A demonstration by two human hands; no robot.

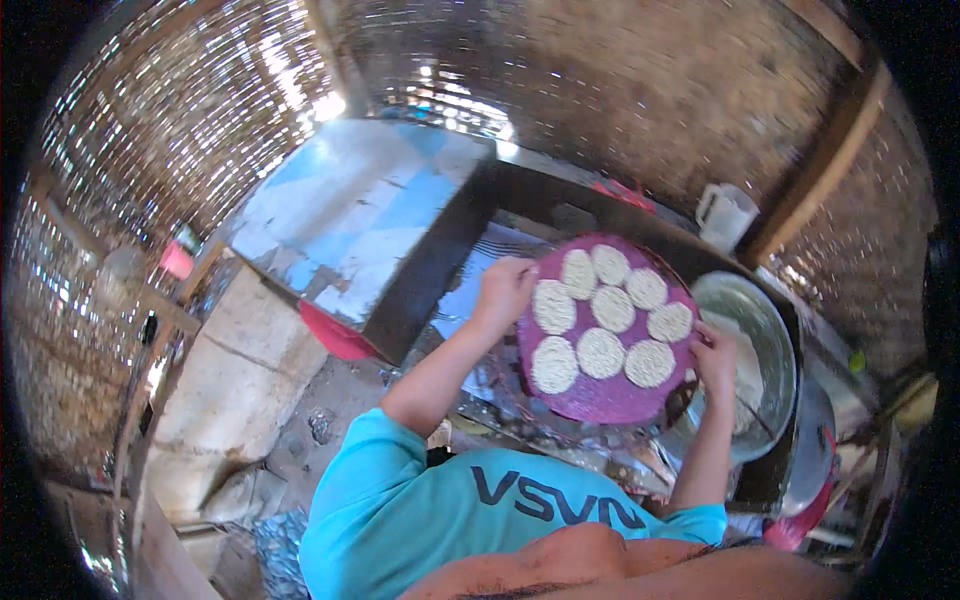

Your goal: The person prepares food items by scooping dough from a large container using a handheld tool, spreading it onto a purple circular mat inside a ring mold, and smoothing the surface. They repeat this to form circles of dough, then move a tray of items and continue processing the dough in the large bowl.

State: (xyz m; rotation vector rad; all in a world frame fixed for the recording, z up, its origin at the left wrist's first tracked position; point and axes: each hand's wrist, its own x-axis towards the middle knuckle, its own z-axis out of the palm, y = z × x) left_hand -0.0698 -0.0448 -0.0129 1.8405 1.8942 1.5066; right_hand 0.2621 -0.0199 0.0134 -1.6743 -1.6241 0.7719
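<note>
A round purple tray (600,401) is held up in front of my body by both hands. Several pale, flat discs of what look like fine noodle strands (601,352) lie spread across it. My left hand (510,285) pinches the tray's upper left rim. On the opposite side, my right hand (715,358) grips the right rim with the fingers curled over it. Right behind that hand stands a large metal basin (780,330) with a whitish mass (746,367) inside, partly covered by my wrist and forearm.
A blue-and-white covered box or tabletop (360,202) stands at the upper left. A translucent plastic pitcher (726,216) sits near the wooden post (825,165). The woven bamboo wall (622,97) closes off the back. Pale sheeting (240,352) lies at left, beside a red item (337,332).
</note>
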